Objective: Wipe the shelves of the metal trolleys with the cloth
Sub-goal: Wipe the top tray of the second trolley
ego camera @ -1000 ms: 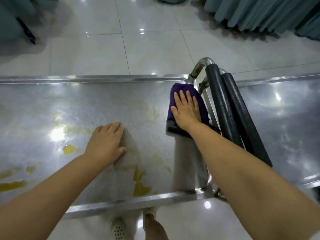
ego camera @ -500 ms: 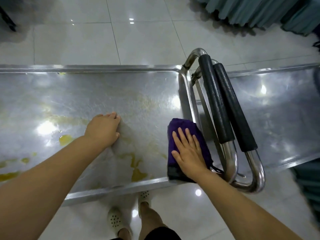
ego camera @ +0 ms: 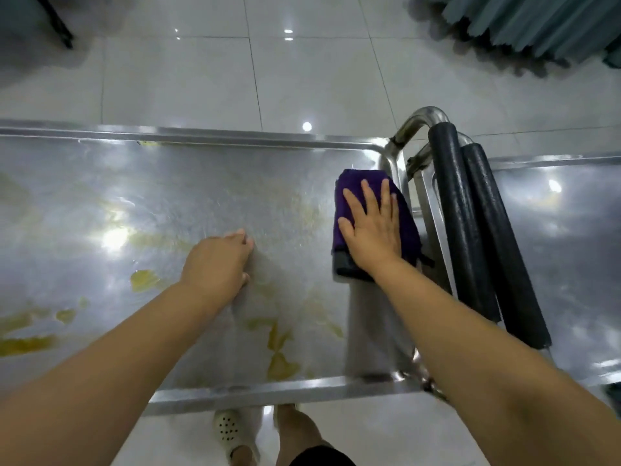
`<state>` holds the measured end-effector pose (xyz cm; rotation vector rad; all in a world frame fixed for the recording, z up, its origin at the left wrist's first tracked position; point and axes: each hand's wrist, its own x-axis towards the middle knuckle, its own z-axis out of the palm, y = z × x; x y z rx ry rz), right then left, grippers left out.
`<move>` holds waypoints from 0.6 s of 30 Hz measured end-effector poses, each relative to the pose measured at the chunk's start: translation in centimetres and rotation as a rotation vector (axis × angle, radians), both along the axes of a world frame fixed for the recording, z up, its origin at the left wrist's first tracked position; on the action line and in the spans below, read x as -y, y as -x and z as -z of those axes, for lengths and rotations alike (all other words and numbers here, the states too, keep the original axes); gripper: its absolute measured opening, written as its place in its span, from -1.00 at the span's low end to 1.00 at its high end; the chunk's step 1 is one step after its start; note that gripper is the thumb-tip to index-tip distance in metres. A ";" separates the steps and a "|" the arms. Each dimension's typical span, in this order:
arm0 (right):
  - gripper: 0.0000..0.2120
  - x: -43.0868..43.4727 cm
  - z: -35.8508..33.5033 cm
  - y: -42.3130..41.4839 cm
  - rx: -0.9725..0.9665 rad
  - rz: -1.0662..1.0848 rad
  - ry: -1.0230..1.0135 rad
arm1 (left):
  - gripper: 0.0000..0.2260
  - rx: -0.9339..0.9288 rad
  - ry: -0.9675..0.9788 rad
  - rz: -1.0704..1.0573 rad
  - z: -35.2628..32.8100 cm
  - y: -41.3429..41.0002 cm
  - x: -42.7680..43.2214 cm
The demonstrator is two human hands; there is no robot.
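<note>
Cloth, purple, folded: lying on the left trolley's shelf, just beside the right end rim and a little short of the far rim. Its long axis is running from near rim to far rim, the dark hem facing the near side. Right grip: pressing flat on the cloth, fingers straight and spread, pointing to the far rim. Left grip: resting on bare metal mid-shelf, fingers loosely bent, holding nothing. Open shelf is stretching wide to the left, with yellow stains spreading over it. Two black padded handles are standing just right of the cloth, and a second shelf is lying beyond them.
</note>
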<state>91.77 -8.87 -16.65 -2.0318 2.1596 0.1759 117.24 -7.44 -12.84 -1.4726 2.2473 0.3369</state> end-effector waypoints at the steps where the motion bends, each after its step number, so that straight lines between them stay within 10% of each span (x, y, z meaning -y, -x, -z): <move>1: -0.44 1.9 0.3 0.0 -0.037 -0.010 0.000 | -0.56 0.006 -0.012 -0.010 0.3 0.0 0.0; 8: -0.44 8.3 0.7 -0.2 -0.123 -0.105 -0.040 | -0.39 -0.013 -0.026 -0.074 0.9 0.0 -0.4; 18: -0.39 -7.2 1.1 -1.4 -0.073 -0.279 -0.024 | -0.49 0.034 0.006 -0.044 0.3 0.3 -0.9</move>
